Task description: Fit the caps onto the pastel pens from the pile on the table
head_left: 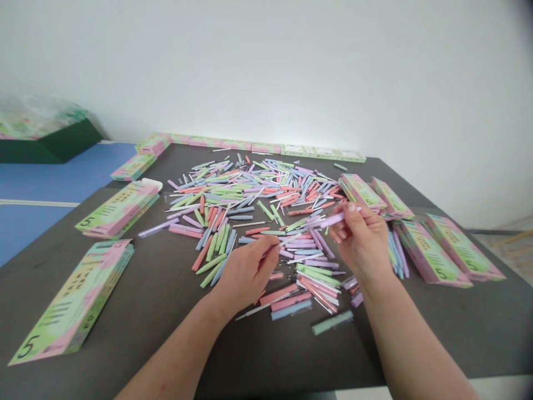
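Above the heap of pen parts, my right hand (364, 239) pinches a purple pen barrel (335, 218) between thumb and fingers, its narrow end pointing left. My left hand (250, 269) is closed, with a thin white pen refill (290, 240) sticking out past its fingertips towards the barrel. The two pieces are close but look apart. Beneath and between both hands lie loose barrels and refills, among them several light green barrels (318, 273). Pink barrels (285, 300) and a grey-green pen cap (332, 322) lie nearer to me. My left palm is hidden.
Printed boxes flank the heap: a box (75, 300) at the front left, an open-flapped box (120, 208) behind it, and several on the right, such as one box (433, 253). More boxes (266, 148) line the dark table's (166, 328) back edge. A green bin (62, 141) stands far left.
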`<control>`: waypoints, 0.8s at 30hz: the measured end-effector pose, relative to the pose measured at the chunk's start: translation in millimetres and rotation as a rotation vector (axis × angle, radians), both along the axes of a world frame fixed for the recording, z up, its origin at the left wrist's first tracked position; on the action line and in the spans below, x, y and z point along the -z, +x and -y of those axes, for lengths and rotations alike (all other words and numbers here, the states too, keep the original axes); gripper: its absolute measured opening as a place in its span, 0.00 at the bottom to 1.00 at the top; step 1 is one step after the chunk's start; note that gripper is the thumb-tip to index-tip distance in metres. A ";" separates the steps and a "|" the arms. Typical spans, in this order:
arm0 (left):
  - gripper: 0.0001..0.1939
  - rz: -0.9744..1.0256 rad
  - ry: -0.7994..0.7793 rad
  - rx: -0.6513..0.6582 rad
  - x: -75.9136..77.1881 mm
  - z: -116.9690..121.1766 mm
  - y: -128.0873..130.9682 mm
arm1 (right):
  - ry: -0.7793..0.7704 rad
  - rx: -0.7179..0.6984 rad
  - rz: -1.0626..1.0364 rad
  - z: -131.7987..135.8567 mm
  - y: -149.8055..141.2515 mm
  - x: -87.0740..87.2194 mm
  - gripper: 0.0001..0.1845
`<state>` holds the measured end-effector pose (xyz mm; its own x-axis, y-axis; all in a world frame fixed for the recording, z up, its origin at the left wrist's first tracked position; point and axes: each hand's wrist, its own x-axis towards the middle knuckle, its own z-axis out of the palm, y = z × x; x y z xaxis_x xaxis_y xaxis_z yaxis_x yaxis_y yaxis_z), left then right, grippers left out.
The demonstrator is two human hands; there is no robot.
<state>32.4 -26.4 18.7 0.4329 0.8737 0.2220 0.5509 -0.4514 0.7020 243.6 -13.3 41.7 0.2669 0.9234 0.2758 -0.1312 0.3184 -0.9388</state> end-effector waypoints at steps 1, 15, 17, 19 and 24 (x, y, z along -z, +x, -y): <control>0.15 0.002 -0.006 0.004 -0.2 -0.1 -0.2 | -0.007 -0.007 -0.008 -0.4 0.3 -0.7 0.15; 0.14 0.097 -0.057 -0.085 -3.3 -0.2 0.5 | -0.065 -0.094 -0.098 -6.8 7.1 -7.5 0.23; 0.13 0.147 -0.068 -0.118 -2.3 -0.1 0.6 | -0.053 -0.059 -0.097 -8.4 10.9 -6.6 0.22; 0.12 0.200 -0.085 -0.129 -0.8 -0.1 0.6 | -0.023 0.006 -0.069 -11.3 16.4 -4.3 0.21; 0.12 0.285 -0.135 -0.119 0.9 -0.6 0.4 | 0.028 0.175 0.144 -25.0 36.8 15.1 0.18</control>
